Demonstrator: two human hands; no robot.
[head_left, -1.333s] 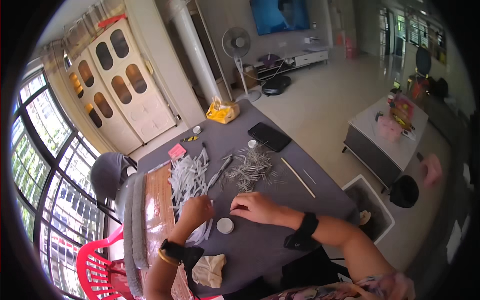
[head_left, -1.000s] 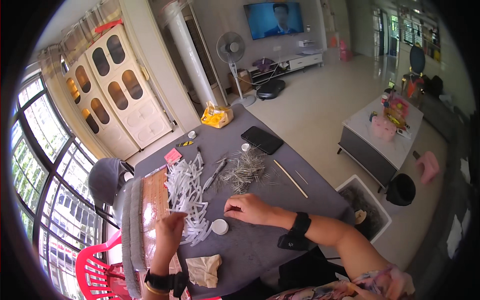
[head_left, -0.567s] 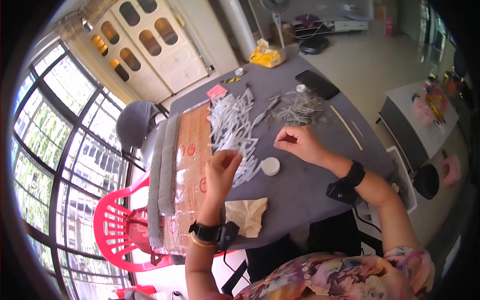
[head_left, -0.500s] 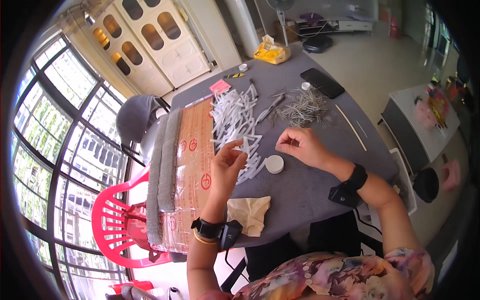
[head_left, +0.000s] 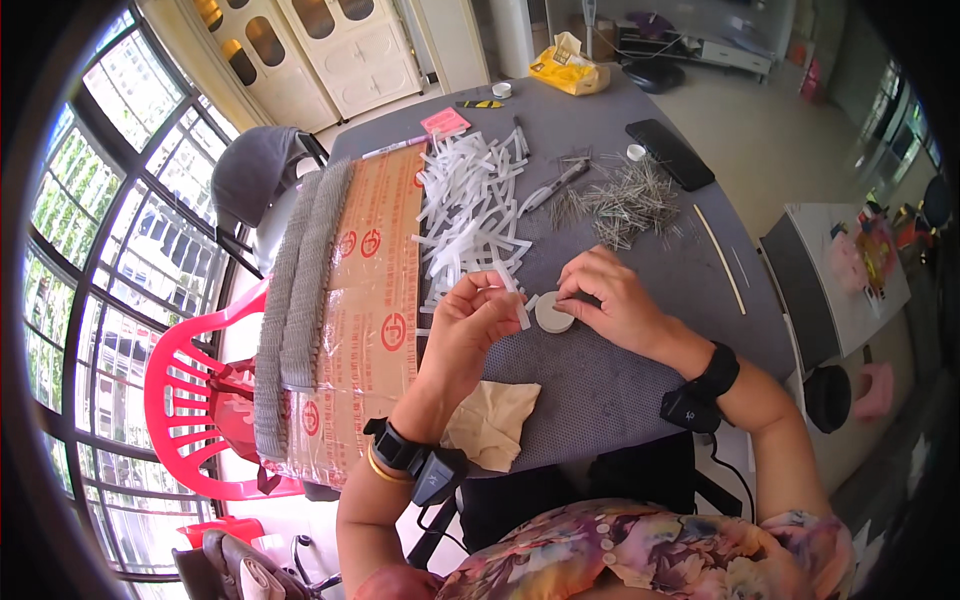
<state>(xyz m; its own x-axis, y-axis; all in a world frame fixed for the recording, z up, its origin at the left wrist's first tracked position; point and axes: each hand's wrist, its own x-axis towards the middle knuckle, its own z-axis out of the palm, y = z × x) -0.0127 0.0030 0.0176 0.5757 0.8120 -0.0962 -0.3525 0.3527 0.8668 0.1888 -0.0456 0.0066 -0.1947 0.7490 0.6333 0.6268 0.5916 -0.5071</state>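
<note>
Between the thumb and fingers of my left hand (head_left: 470,325) is a slim white plastic tube (head_left: 511,290), held tilted. Just beyond it lies a heap of similar white tubes (head_left: 475,195). My right hand (head_left: 615,300) is pinched closed at the right edge of a small round white container (head_left: 552,316). Whatever its fingertips hold, if anything, is too small to make out. Past the right hand is a pile of thin metal needle-like pieces (head_left: 630,205). A beige cloth (head_left: 492,425) lies near the table's front edge.
A taped cardboard box (head_left: 385,270) with grey knitted fabric (head_left: 310,270) on it stands left of the tubes. Farther off are a pen-like tool (head_left: 555,186), a black phone-like slab (head_left: 670,155), a yellow packet (head_left: 570,68) and a thin wooden stick (head_left: 720,258). A red chair (head_left: 190,400) stands left.
My left hand has closed on a white tube and come nearer the round container. My right hand stays pinched and is now at the container's edge. The whole view has shifted slightly.
</note>
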